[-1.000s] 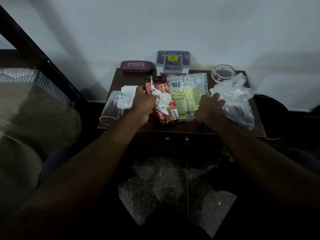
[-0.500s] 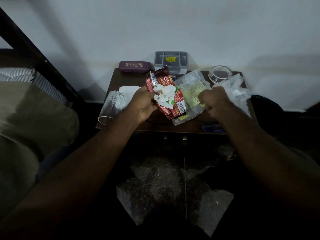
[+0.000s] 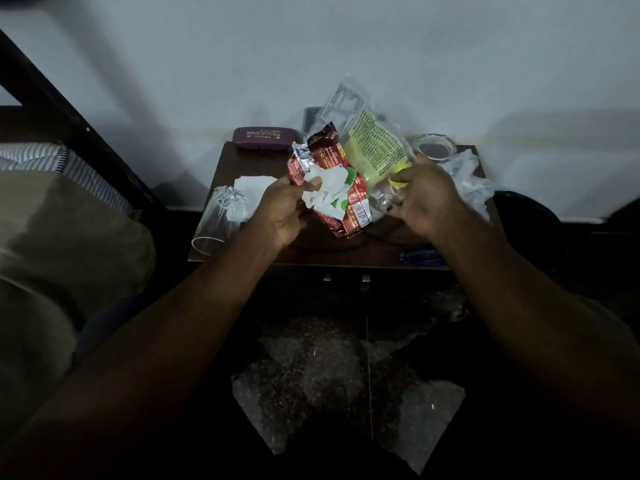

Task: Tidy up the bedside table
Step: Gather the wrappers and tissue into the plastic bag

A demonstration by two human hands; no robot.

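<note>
A dark brown wooden bedside table (image 3: pixel 239 164) stood against a pale wall, bearing a maroon spectacle case (image 3: pixel 263 137), a clear drinking glass (image 3: pixel 220 220) on its side and a crumpled clear plastic bag (image 3: pixel 471 185). Above its middle, the left hand (image 3: pixel 280 211) gripped a red foil snack wrapper (image 3: pixel 325 157) with a crumpled white tissue (image 3: pixel 329 194); the right hand (image 3: pixel 427 204) clasped the lower end of a clear-and-yellow plastic packet (image 3: pixel 375 150).

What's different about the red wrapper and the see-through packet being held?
The red wrapper is opaque foil, crumpled, gripped by the left hand with white paper; the see-through packet is clear with yellow print, sticks up higher, and is gripped by the right hand. Both are held above the table.
</note>
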